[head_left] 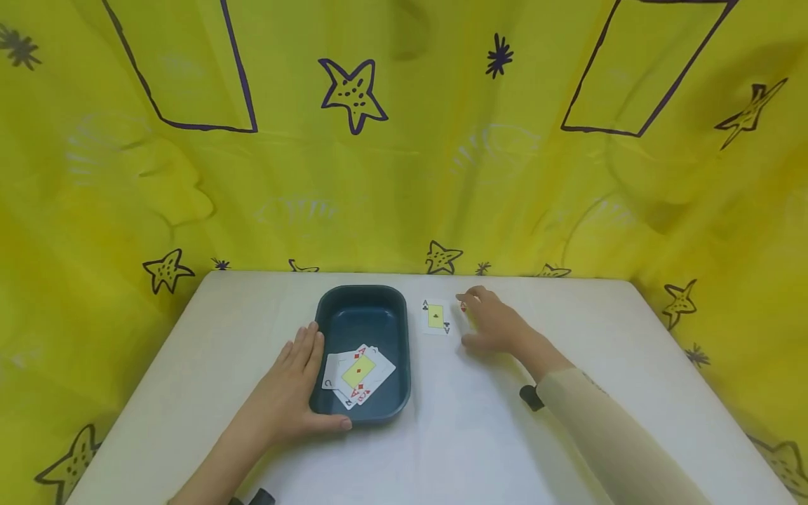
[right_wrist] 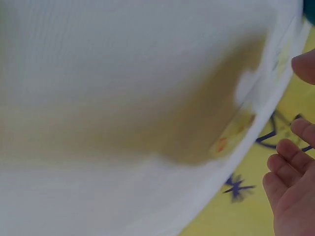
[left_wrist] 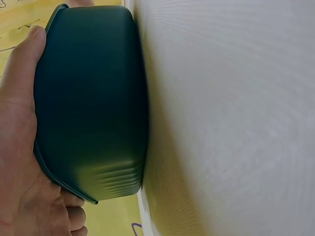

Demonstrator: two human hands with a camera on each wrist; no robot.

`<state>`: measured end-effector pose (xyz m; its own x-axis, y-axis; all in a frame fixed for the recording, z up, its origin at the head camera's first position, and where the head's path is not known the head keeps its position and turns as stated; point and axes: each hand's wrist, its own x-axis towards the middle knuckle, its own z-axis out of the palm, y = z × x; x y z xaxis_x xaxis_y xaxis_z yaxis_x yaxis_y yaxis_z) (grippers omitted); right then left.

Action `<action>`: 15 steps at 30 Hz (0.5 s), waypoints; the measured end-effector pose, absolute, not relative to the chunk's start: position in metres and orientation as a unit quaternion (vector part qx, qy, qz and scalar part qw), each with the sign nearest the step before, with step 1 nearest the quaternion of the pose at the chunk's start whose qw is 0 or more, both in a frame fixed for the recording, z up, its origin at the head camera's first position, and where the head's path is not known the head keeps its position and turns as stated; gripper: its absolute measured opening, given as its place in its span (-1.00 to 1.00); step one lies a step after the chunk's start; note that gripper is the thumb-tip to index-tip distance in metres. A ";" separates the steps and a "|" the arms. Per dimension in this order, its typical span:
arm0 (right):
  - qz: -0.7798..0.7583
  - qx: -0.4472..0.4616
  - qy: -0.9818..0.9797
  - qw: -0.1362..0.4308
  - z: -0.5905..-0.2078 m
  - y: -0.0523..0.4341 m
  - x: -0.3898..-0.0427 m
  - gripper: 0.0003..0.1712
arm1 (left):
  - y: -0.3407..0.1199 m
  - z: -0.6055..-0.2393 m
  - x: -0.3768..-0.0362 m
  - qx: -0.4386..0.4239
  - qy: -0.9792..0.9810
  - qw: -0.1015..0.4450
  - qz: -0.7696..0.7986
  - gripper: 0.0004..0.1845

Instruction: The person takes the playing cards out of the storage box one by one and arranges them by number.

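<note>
Yellow backdrop cloth (head_left: 404, 175), printed with dark stars and outlined rectangles, hangs behind and to both sides of the worktop.

White worktop (head_left: 480, 435), bare over most of its surface.

Dark teal plastic tray (head_left: 362, 315), rectangular with rounded corners, sits left of the worktop's centre. A small overlapping pile of playing cards (head_left: 357, 373) lies face up in its near half; the top card shows red diamond marks and a yellow centre panel.

Left hand (head_left: 292, 393) rests against the tray's near-left corner: fingers straight along the left wall, thumb along the near rim. The left wrist view confirms the palm and thumb pressed flat to the tray's outer wall.

Right hand (head_left: 495, 324) lies low over the worktop, right of the tray, fingers loosely bent. A card with red marks (head_left: 463, 306) sits under its fingertips; cannot tell whether it is pinched or only touched.

1 ace of clubs (head_left: 435, 317) lies face up on the worktop between the tray and the right hand, apart from both.
</note>
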<state>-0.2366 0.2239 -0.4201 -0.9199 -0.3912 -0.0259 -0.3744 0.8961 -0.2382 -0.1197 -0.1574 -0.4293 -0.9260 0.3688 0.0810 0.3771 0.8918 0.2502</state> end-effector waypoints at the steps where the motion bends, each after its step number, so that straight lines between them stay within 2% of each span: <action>1: -0.116 -0.209 0.971 0.022 -0.418 0.220 -0.232 -0.08 | -0.157 -0.430 -0.120 -0.191 -0.972 0.014 -0.133 0.54; 9: -0.158 -0.287 0.944 -0.043 -0.397 0.172 -0.198 -0.16 | -0.158 -0.431 -0.119 -0.184 -0.975 0.007 -0.127 0.54; 15: -0.162 -0.342 0.925 -0.031 -0.392 0.141 -0.179 -0.05 | -0.157 -0.429 -0.119 -0.191 -0.973 0.006 -0.129 0.54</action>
